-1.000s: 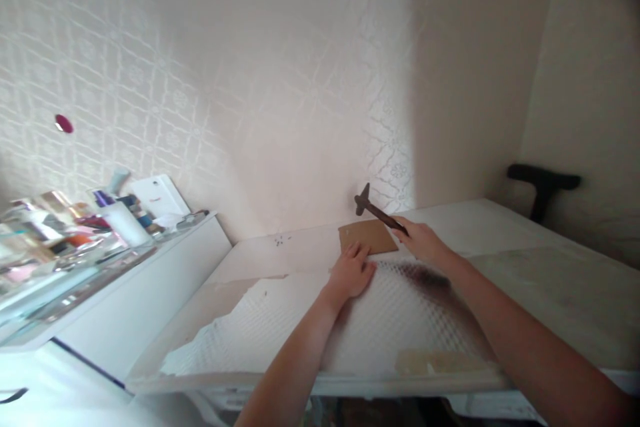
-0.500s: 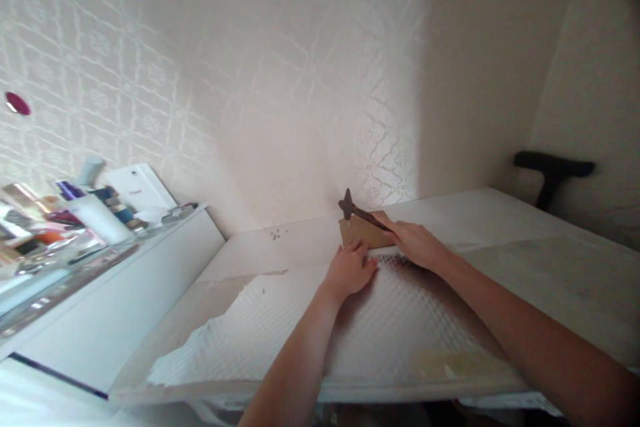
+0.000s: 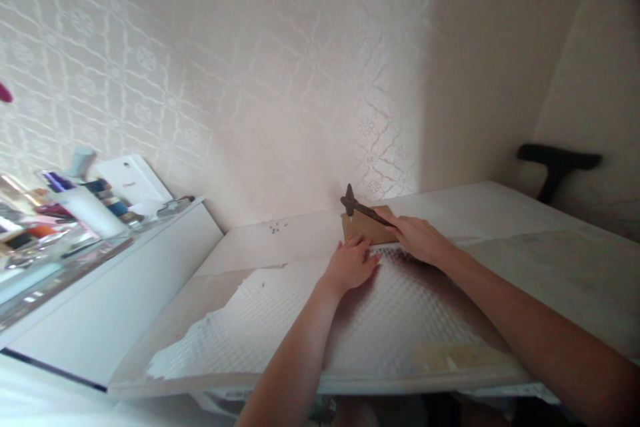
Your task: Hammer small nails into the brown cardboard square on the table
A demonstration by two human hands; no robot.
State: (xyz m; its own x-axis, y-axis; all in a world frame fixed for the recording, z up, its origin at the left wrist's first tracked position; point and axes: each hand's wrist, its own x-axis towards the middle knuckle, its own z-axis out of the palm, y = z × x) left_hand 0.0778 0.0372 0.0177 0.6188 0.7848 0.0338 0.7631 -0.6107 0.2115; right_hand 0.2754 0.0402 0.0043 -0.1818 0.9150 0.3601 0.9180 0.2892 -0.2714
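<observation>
My right hand (image 3: pixel 419 238) is wrapped round the handle of a dark, rusty-looking hammer (image 3: pixel 370 212). The hammer's head is over the left part of a brown piece of board (image 3: pixel 373 232). A tiny pale thing, too small to name, shows just under the head. My left hand (image 3: pixel 350 263) lies with its fingers stretched out on the board's near left edge, its thumb apart. Under both hands and the board's near side spreads a white quilted sheet (image 3: pixel 280 320). Several tiny dark bits (image 3: pixel 277 227), perhaps small nails, lie on the table to the left.
The white table (image 3: pixel 310 235) stands against a patterned wall. On the left, a white cabinet (image 3: pixel 150 273) carries a crowd of bottles, a white tube (image 3: pixel 95 211) and a white box (image 3: pixel 131 180). A black T-shaped handle (image 3: pixel 557 159) rises behind the table's right side.
The view has shifted slightly, so the cabinet sits a little further left. Both hands, the hammer and the board keep nearly the same places relative to one another.
</observation>
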